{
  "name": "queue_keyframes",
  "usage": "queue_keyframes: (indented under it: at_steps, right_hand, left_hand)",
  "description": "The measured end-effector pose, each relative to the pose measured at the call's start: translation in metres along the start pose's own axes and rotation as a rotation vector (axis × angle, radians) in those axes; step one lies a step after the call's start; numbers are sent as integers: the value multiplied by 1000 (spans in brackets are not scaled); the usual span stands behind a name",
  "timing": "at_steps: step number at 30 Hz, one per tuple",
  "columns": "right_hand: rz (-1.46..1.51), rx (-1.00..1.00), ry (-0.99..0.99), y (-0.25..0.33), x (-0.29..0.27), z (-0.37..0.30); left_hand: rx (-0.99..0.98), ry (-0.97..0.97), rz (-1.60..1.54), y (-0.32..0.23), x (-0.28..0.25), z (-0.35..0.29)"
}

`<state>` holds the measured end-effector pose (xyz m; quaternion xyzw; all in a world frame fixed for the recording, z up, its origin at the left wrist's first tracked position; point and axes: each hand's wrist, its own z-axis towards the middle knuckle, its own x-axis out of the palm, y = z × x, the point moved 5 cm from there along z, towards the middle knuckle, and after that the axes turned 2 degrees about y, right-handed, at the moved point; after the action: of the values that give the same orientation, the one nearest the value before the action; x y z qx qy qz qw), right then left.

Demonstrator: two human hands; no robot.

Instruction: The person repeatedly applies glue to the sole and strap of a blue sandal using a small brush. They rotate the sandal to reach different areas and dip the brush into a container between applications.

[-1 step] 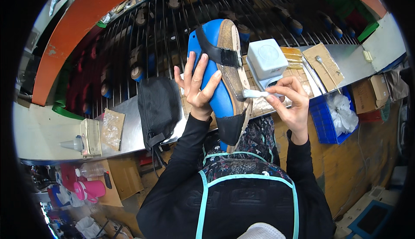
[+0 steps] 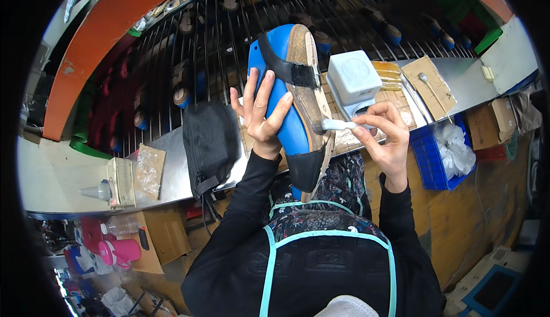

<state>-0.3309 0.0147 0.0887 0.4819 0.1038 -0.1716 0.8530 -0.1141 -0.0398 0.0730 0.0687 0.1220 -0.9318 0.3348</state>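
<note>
From the head camera I look down on a long grey steel workbench (image 2: 166, 173) that curves across in front of me. Beyond the bench runs a dark wire rack (image 2: 217, 47) carrying rows of shoe parts, with an orange beam (image 2: 97, 36) arching over its far left. On the bench, just left of the sandal I hold, lies a black mesh bag (image 2: 209, 142). Just right of the sandal stands a pale blue-grey boxy container (image 2: 354, 82) on a yellowish mat (image 2: 395, 96). Further right of the sandal, below the bench edge, a blue crate (image 2: 432, 165) holds white plastic. Far left of the sandal, low down, a pink bottle (image 2: 117, 252) stands among clutter.

My left hand (image 2: 260, 113) is spread against the blue sandal (image 2: 289, 105), fingers (image 2: 269, 90) stretched long over its blue sole and the thumb pressing the same face, so the sandal stands on edge, toe end up, above the bench in front of my chest. A black strap (image 2: 289, 70) crosses its upper part.

My right hand (image 2: 387, 133) is pinched closed around a white brush (image 2: 338, 124), thumb and forefinger tight on the handle. The brush tip touches the tan footbed edge at the sandal's right side.
</note>
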Motion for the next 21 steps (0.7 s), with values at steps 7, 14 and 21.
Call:
queue_keyframes:
  at_steps: [7, 14, 21]
  right_hand:
    - [-81, -26, -120, -1, 2, -14]
    - [39, -117, -173, 0, -1, -10]
    - [262, 241, -193, -21, 16, -8]
  left_hand:
    - [-38, -54, 22, 8, 11, -1]
    - [-68, -77, 6, 9, 15, 0]
    - [-129, -91, 12, 13, 19, -4]
